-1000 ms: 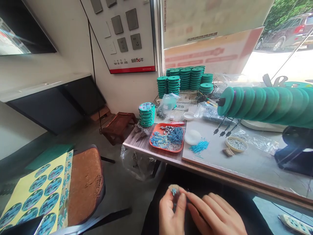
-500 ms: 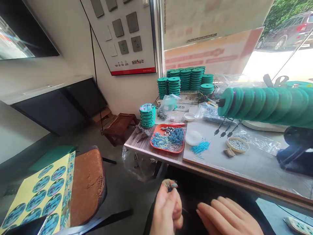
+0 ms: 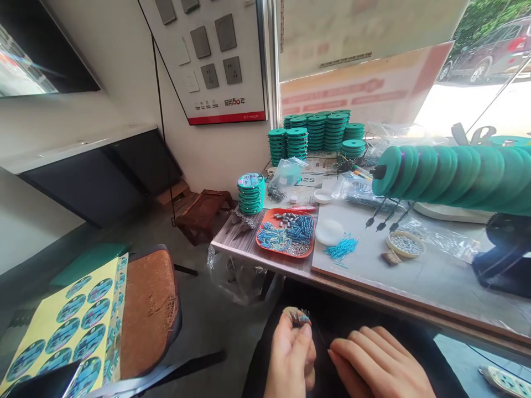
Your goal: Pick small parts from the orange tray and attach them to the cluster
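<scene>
My left hand (image 3: 291,354) is closed, thumb against bent forefinger, low in the middle of the view over my dark-clothed lap. Pinched at its top is a small bundle of thin dark pieces (image 3: 304,317) with bluish bits; its exact kind is too small to tell. To the right, my right hand (image 3: 381,362) has its fingers curled and pressed together, back of the hand up. A faint thin dark line runs from the bundle toward its fingertips, but what they grip is hidden. Both hands are below the table's front edge, apart from each other.
An orange tray (image 3: 286,255) of small springs and metal parts lies on the table (image 3: 265,264). Blue sticks (image 3: 342,247), a dish of grey beads (image 3: 405,245) and stacked green spools (image 3: 251,194) are there too. A row of green spools (image 3: 448,174) overhangs the right side.
Both hands have risen slightly, and the left has shifted a little right. The right fingertips have come nearer the left hand. More of the bundle shows above the left fingers.
</scene>
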`<state>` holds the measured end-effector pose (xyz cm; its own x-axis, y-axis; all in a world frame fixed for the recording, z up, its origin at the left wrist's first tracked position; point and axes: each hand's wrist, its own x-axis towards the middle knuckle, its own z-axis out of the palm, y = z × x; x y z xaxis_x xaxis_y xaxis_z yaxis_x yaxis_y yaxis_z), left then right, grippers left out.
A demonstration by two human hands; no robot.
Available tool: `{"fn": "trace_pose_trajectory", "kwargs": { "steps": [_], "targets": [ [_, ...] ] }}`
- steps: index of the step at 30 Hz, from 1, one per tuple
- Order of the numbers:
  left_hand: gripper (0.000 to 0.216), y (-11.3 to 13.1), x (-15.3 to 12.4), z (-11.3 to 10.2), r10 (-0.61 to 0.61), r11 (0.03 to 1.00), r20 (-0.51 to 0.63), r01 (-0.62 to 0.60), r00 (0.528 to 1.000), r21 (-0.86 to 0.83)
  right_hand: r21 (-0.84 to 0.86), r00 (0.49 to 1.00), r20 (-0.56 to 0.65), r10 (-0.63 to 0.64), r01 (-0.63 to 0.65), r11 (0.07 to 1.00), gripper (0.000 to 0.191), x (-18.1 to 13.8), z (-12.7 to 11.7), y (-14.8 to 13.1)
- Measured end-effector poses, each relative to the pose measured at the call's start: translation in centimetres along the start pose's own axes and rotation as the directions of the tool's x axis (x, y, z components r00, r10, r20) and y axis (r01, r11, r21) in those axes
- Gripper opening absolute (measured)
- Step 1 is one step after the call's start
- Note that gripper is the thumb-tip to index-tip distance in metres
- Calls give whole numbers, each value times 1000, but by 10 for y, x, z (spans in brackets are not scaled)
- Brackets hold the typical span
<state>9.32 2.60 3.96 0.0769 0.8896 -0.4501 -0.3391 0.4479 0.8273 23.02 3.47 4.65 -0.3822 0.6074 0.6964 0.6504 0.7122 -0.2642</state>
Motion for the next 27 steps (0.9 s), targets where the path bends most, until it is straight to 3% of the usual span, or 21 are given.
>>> {"fn": "trace_pose_trajectory", "kwargs": {
  "steps": [12, 19, 27],
  "targets": [
    [42, -6, 1, -1, 18, 998, -35, -16, 999, 66, 3, 1000, 0, 16, -16, 1000, 25, -2, 2, 0],
    [39, -2, 0, -2, -94, 988, 51, 100, 994, -118, 8, 1000, -4, 27, -27, 1000, 26, -2, 4, -1],
    [41, 3, -1, -1, -140, 975, 84, 152, 987, -165, 6, 999, -10, 31, -31, 999, 24, -5, 4, 1]
  ]
}}
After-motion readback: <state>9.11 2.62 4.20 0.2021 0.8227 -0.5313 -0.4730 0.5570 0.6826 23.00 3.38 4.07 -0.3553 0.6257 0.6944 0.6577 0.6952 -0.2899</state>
